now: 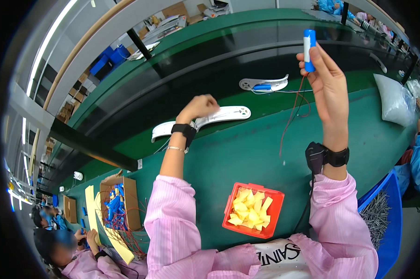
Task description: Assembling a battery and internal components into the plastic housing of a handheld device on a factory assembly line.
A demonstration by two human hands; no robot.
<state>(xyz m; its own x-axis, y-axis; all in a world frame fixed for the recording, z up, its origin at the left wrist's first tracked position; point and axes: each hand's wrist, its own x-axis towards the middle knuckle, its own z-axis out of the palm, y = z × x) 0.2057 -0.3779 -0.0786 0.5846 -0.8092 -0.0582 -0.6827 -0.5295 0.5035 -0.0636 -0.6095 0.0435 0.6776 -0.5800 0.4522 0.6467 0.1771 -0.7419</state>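
My right hand (327,76) is raised at the upper right. Its thumb and fingers are closed round a blue cylindrical battery (309,51) with a white patch, held upright. Thin red and black wires (293,114) dangle from the battery over the table. My left hand (198,108) is bent over a white curved plastic shell (228,113) on the far side of the table. Its fingertips are blurred, and I cannot make out whether they grip anything. Another white piece (162,130) lies beside that wrist. Farther back rests a similar white shell (277,84) with a blue battery (262,87) inside.
A red tray (276,217) of yellow pieces sits before me. At left stands a cardboard box (132,202) of wired blue batteries, near a co-worker (75,255). A blue bin (393,223) of metal screws is at right, below a bubble-wrap bag (392,100).
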